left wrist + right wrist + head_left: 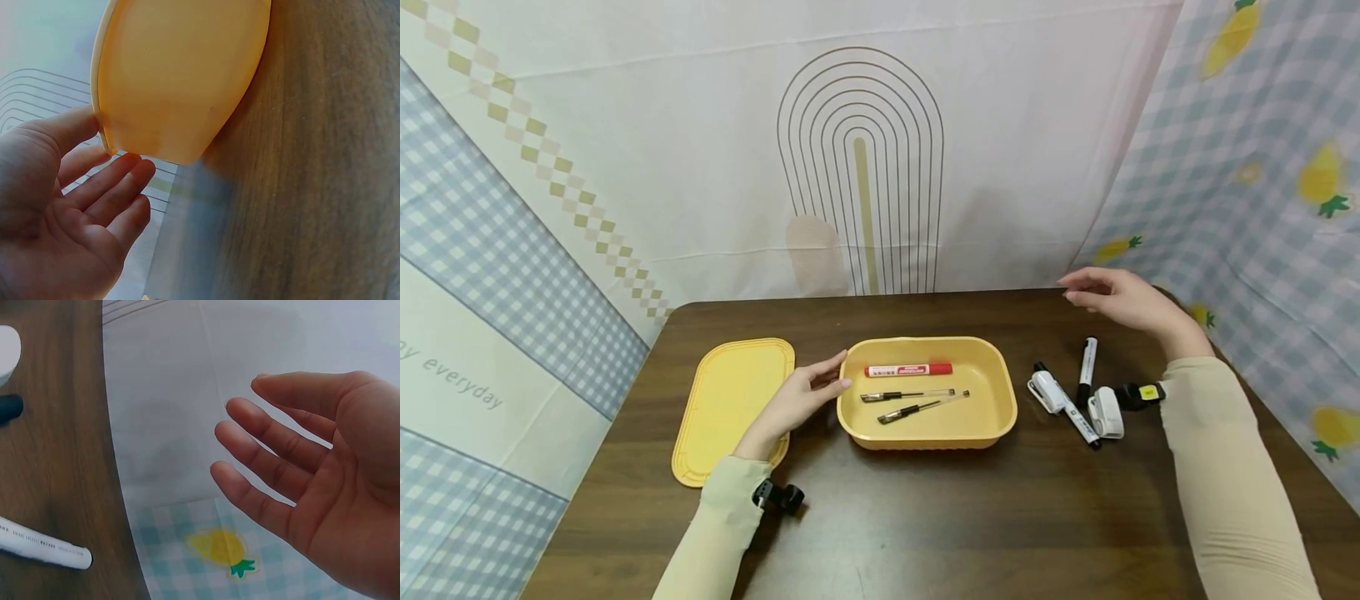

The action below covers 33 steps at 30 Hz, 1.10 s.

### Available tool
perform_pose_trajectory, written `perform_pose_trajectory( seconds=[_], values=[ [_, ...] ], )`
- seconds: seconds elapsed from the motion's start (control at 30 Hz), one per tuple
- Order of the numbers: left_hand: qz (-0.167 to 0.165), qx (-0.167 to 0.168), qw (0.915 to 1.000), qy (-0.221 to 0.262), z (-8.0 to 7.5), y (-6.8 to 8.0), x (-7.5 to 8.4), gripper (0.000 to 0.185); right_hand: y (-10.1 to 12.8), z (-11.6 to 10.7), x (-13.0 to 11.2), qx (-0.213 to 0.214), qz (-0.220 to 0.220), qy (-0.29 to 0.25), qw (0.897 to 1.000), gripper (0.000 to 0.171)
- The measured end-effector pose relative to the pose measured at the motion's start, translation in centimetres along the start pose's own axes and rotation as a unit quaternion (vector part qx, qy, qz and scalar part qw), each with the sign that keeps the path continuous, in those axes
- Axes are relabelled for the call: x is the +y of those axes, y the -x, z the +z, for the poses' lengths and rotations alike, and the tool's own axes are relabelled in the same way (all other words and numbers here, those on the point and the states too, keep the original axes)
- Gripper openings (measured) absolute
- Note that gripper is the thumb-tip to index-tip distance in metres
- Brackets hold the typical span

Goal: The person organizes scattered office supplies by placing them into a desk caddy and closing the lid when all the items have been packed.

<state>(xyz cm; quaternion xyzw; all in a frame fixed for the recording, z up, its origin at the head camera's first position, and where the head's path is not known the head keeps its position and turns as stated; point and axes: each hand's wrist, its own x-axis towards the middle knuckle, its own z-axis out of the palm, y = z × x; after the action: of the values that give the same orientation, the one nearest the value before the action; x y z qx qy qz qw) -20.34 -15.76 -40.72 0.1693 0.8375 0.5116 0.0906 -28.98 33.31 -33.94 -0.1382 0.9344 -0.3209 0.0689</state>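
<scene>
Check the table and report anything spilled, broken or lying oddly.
Nothing is spilled or visibly broken. The yellow tray sits level with a red marker and two pens inside; its lid lies flat beside it. More markers lie loose to the right.

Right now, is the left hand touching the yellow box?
Touching. In the left wrist view the left hand has its thumb laid against the rim of the yellow box, fingers straight beside its wall. The head view agrees.

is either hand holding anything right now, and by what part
Nothing is gripped. The left hand lies open with its fingers against the left end of the yellow tray; the right hand hangs open above the table.
</scene>
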Motion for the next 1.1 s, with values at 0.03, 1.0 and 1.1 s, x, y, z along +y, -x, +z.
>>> perform_pose_trajectory(
  seconds=[0.03,1.0,1.1],
  values=[
    [0.0,0.0,1.0,0.0,0.0,0.0,0.1,0.055,0.0,0.0,0.3,0.0,0.003,0.0,1.0,0.044],
    [-0.01,0.008,0.9996,-0.026,0.3,-1.3,-3.6,0.058,0.8,1.5,5.8,-0.04,0.062,-0.041,0.996,0.042],
    [-0.011,0.007,0.9996,-0.024,0.2,-1.3,-3.6,0.058,0.9,1.8,6.4,-0.045,0.077,-0.048,0.995,0.043]
  ],
)
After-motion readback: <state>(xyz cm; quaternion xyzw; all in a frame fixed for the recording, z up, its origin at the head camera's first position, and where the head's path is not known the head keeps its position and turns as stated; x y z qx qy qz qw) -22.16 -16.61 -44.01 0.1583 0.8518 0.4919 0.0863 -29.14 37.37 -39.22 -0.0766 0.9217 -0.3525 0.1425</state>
